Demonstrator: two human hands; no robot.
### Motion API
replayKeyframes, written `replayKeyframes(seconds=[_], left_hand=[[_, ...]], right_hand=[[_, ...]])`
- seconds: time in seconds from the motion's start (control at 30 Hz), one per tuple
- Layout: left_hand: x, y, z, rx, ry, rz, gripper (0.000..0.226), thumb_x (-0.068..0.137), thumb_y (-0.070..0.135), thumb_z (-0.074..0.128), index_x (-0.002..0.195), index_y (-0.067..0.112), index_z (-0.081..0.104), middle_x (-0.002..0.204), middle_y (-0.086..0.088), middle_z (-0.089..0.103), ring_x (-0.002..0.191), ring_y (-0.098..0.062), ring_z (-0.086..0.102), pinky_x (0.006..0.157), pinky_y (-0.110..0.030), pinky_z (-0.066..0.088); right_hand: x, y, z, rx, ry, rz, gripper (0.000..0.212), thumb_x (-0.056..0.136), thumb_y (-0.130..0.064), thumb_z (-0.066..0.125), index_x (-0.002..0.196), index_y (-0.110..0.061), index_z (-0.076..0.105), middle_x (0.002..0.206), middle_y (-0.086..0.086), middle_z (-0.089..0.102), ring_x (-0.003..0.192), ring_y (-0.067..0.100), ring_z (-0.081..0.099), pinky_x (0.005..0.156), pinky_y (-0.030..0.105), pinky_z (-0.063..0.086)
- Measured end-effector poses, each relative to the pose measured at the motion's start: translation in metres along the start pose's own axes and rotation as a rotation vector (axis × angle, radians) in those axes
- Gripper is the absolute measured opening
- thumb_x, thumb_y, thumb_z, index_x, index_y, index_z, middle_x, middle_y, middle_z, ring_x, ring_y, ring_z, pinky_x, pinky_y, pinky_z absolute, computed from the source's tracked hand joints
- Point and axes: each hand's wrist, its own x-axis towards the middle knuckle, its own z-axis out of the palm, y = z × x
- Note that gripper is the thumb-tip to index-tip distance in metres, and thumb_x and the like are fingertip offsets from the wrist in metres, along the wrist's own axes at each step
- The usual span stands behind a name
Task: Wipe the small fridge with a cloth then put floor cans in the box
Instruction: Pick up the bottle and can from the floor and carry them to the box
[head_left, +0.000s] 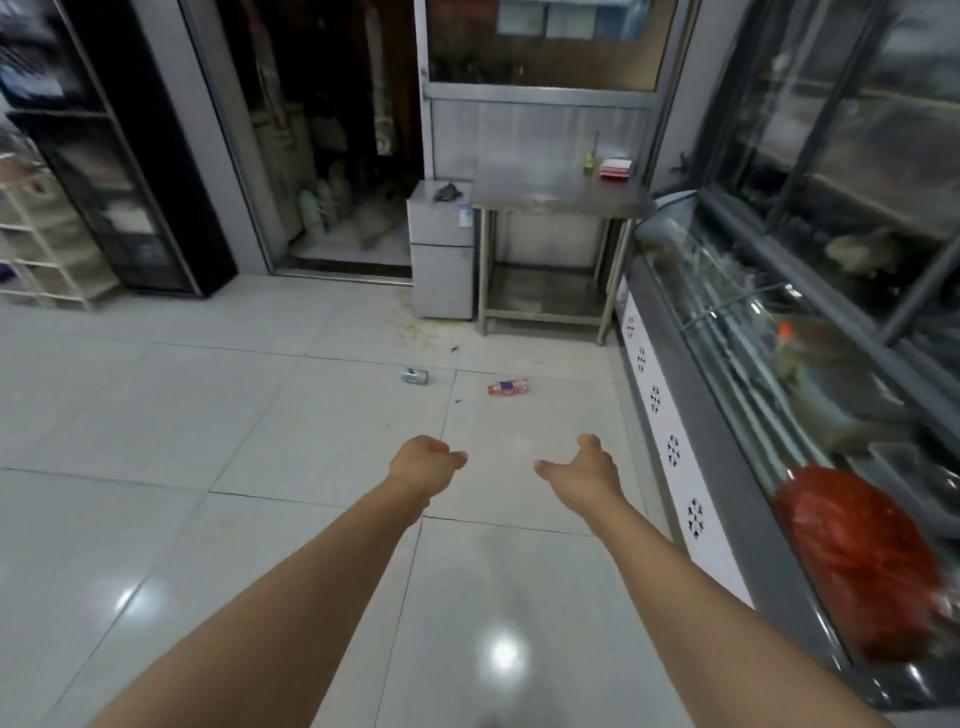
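The small grey fridge (442, 260) stands against the far wall, left of a steel table. A dark crumpled cloth (448, 193) lies on its top. On the tiled floor in front lie a silver can (414, 376) and a red can or bottle (507, 387), both on their sides. My left hand (427, 460) and my right hand (584, 465) are stretched out over the floor, well short of the cans. Both hold nothing; the left hand's fingers are loosely curled, the right hand's spread. No box is in view.
A steel table (561, 200) with a shelf below carries a small red-and-white pack (615, 168). A glass display counter (753, 395) runs along the right. An open doorway (332, 156) is left of the fridge; a black cabinet (124, 171) and white shelves (36, 249) stand far left. Debris lies by the fridge's foot.
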Motion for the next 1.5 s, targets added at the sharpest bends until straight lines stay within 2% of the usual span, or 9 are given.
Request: replayKeyframes(seconds=[0.2, 0.33, 0.57, 0.73, 1.0, 1.13, 1.3, 1.4, 1.5], left_hand=[[0.097, 0.049, -0.029, -0.032, 0.056, -0.023, 0.029, 0.088, 0.028, 0.059, 0.113, 0.013, 0.055, 0.111, -0.011, 0.064, 0.104, -0.026, 0.061, 0.072, -0.03, 0.041], [0.156, 0.072, -0.051, -0.038, 0.076, -0.044, 0.019, 0.089, 0.026, 0.057, 0.072, 0.021, 0.049, 0.096, -0.01, 0.061, 0.087, -0.025, 0.056, 0.073, -0.033, 0.04], [0.276, 0.107, -0.09, -0.063, 0.102, -0.089, 0.029, 0.088, 0.027, 0.058, 0.113, 0.012, 0.054, 0.111, -0.012, 0.064, 0.107, -0.027, 0.06, 0.077, -0.034, 0.043], [0.379, 0.134, -0.114, -0.055, 0.052, -0.065, 0.014, 0.089, 0.024, 0.057, 0.077, 0.019, 0.05, 0.099, -0.011, 0.062, 0.091, -0.026, 0.059, 0.072, -0.032, 0.039], [0.54, 0.204, -0.137, 0.044, -0.075, -0.053, 0.012, 0.089, 0.023, 0.056, 0.079, 0.02, 0.052, 0.098, -0.01, 0.062, 0.087, -0.023, 0.056, 0.069, -0.03, 0.039], [0.608, 0.23, -0.128, 0.054, -0.117, -0.071, 0.019, 0.089, 0.026, 0.058, 0.105, 0.015, 0.057, 0.105, -0.01, 0.065, 0.088, -0.021, 0.058, 0.065, -0.027, 0.039], [0.695, 0.27, -0.099, 0.133, -0.16, -0.079, 0.008, 0.087, 0.024, 0.057, 0.088, 0.017, 0.054, 0.096, -0.008, 0.063, 0.085, -0.021, 0.057, 0.066, -0.029, 0.038], [0.751, 0.299, -0.076, 0.12, -0.156, -0.097, 0.015, 0.088, 0.029, 0.057, 0.098, 0.018, 0.057, 0.104, -0.01, 0.067, 0.096, -0.024, 0.062, 0.065, -0.028, 0.039], [0.8, 0.323, -0.056, 0.142, -0.185, -0.116, 0.013, 0.089, 0.028, 0.057, 0.079, 0.021, 0.053, 0.099, -0.011, 0.065, 0.085, -0.023, 0.057, 0.066, -0.028, 0.038]], right_hand=[[0.114, -0.062, 0.032, 0.005, -0.078, -0.002, 0.079, 0.085, -0.033, 0.064, 0.145, -0.01, 0.018, 0.144, 0.014, 0.033, 0.126, 0.028, 0.042, 0.08, 0.027, 0.036], [0.179, -0.104, 0.051, -0.017, -0.103, -0.023, 0.077, 0.085, -0.032, 0.063, 0.144, -0.008, 0.02, 0.143, 0.014, 0.034, 0.125, 0.028, 0.043, 0.082, 0.029, 0.038], [0.287, -0.175, 0.096, -0.023, -0.131, -0.05, 0.071, 0.083, -0.031, 0.063, 0.142, -0.014, 0.027, 0.136, 0.012, 0.042, 0.109, 0.024, 0.052, 0.077, 0.027, 0.04], [0.364, -0.221, 0.129, -0.037, -0.085, -0.008, 0.06, 0.082, -0.033, 0.062, 0.13, -0.007, 0.037, 0.126, 0.01, 0.05, 0.091, 0.023, 0.055, 0.075, 0.033, 0.048], [0.492, -0.29, 0.154, -0.007, -0.015, 0.132, 0.067, 0.081, -0.037, 0.068, 0.129, -0.006, 0.034, 0.136, 0.01, 0.043, 0.09, 0.022, 0.054, 0.074, 0.031, 0.046], [0.556, -0.299, 0.159, 0.039, 0.015, 0.188, 0.078, 0.077, -0.036, 0.073, 0.137, -0.008, 0.031, 0.139, 0.009, 0.041, 0.095, 0.022, 0.054, 0.081, 0.032, 0.048], [0.653, -0.305, 0.154, 0.052, 0.046, 0.228, 0.077, 0.084, -0.034, 0.065, 0.142, -0.007, 0.023, 0.137, 0.014, 0.041, 0.113, 0.028, 0.052, 0.076, 0.025, 0.038], [0.72, -0.313, 0.144, 0.077, 0.062, 0.257, 0.071, 0.085, -0.031, 0.063, 0.139, -0.005, 0.025, 0.125, 0.012, 0.048, 0.069, 0.011, 0.057, 0.065, 0.019, 0.039], [0.774, -0.32, 0.136, 0.079, 0.055, 0.314, 0.066, 0.087, -0.028, 0.062, 0.138, -0.005, 0.027, 0.126, 0.013, 0.049, 0.045, 0.0, 0.038, 0.029, 0.007, 0.028]])
